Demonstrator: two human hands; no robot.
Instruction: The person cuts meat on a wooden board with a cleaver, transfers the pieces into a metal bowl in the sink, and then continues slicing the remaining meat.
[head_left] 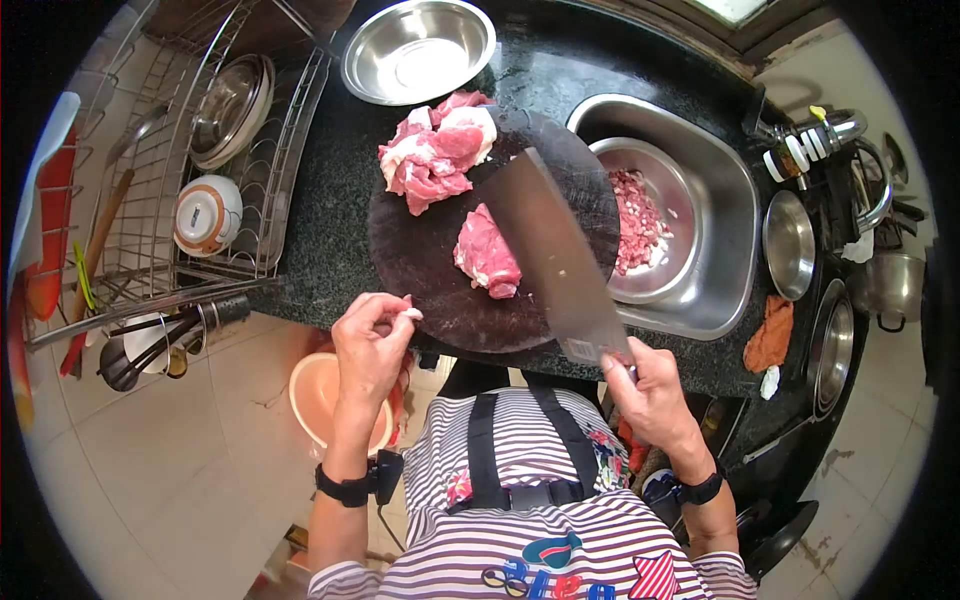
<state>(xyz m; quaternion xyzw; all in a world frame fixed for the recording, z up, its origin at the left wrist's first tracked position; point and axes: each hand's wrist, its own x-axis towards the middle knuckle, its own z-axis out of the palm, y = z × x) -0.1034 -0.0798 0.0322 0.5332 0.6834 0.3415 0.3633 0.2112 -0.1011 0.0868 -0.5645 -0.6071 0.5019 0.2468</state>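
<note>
A round dark chopping board point(440, 300) lies on the counter. A small chunk of raw meat point(487, 252) rests near its middle, and a larger pile of raw meat with white fat point(437, 150) sits at its upper left. My right hand point(650, 392) is closed round the handle of a broad cleaver point(560, 262); the blade slants up and left over the board, right of the small chunk. My left hand point(372, 340), at the board's lower left edge, pinches a small whitish-pink scrap point(411, 313) between thumb and fingers.
A steel bowl of chopped meat point(690, 215) stands in the sink point(735, 260) at the right. Behind the board is a steel basin point(418, 50). A wire dish rack point(285, 190) stands left, with a pink basin point(318, 395) below. Pans point(789, 245) are far right.
</note>
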